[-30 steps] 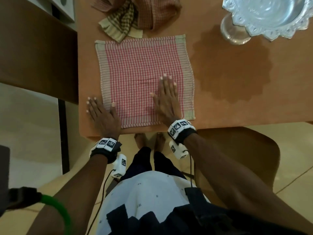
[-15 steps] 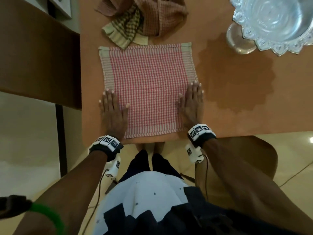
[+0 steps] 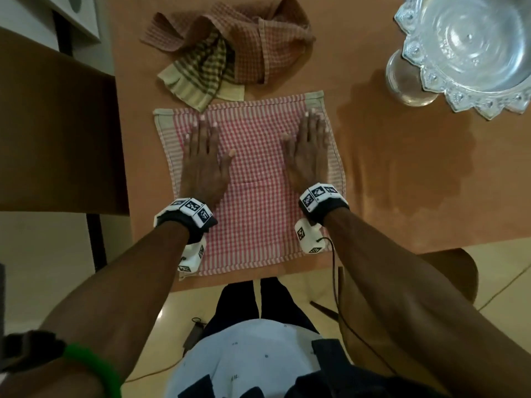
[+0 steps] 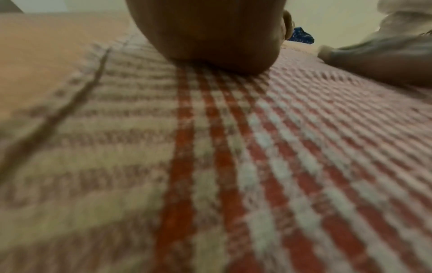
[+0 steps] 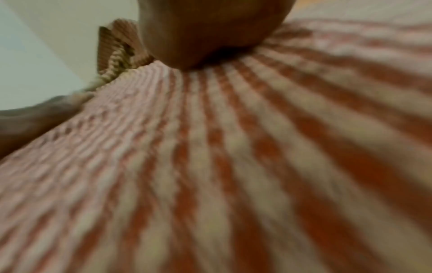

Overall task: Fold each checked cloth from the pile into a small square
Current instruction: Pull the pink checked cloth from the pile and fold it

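From above, the red checked cloth lies spread flat on the orange table, its near edge close to the table's front edge. The left hand lies palm down on the cloth's left side, fingers straight and slightly spread, gripping nothing; the right hand lies the same way on the right side, its fingertips near the far right corner. Just beyond the cloth's far edge sits the pile of crumpled checked cloths, an olive one overlapping that edge. A silver footed bowl stands well apart at the far right. The left wrist camera, low and blurred, shows the heel of the left hand pressed on the cloth beside its striped border. The right wrist camera shows the right hand's heel on the cloth, the pile behind.
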Available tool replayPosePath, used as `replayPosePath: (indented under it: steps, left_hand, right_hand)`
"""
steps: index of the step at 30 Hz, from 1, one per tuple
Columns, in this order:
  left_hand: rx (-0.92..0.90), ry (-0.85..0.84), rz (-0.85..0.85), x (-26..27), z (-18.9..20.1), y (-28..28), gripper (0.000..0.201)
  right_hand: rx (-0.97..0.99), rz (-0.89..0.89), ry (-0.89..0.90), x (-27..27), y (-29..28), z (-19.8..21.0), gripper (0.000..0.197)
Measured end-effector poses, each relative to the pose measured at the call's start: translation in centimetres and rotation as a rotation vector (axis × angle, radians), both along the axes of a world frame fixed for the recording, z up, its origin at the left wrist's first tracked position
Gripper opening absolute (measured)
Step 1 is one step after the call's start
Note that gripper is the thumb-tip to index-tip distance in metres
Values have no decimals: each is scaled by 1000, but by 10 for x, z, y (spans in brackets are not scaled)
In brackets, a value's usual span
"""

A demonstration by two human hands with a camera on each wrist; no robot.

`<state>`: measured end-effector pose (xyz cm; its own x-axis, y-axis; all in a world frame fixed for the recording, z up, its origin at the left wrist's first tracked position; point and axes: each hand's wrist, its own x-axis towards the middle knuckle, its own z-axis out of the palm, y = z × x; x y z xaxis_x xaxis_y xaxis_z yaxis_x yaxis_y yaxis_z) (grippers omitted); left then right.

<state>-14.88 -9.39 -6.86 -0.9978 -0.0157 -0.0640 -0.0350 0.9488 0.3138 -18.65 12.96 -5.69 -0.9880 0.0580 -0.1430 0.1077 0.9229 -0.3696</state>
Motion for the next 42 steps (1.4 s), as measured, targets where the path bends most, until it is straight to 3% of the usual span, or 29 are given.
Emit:
replayPosePath:
  steps: [1,4,6,8,11,14,20,23,28,33,35,38,42]
  left_hand:
    - [-23,3,0,-2,0,3,64]
    - [-51,12,-12,-1,-2,2,62]
    - [-69,32,-26,1,-4,-3,62]
    - [-104,35,46,3,-3,-9,63]
    - [-113,31,222,3,-2,-13,65]
    - [-120,28,242,1,-2,-12,67]
    - [-96,34,231,1,-2,-12,68]
    - [-72,23,173,1,-3,-23,69]
    - [-51,11,170,13,1,-22,76]
    - [-41,52,23,80,4,63,69]
    - [-37,15,114,114,-2,71,69]
    - [-8,-37,387,142,-4,46,68]
    - [-16,-19,380,149,7,24,69]
  right_hand:
    - [-1,36,17,-8,-15,4,63]
    - [-23,377,64,-23,-76,11,57]
    - [0,463,7,-27,-89,7,57]
    - [36,425,13,-30,-66,-1,58]
    - [102,223,31,-39,-4,-7,61]
    - [83,120,2,-42,29,2,63]
    - [4,366,6,33,-45,1,62]
    - [-7,347,-43,69,-17,-6,62]
    - [32,41,6,89,68,-6,64]
    - [32,294,20,123,25,-11,66]
    - [21,224,-15,133,34,-17,66]
    - [-17,97,7,139,70,-14,65]
    - [36,21,24,135,86,-6,70]
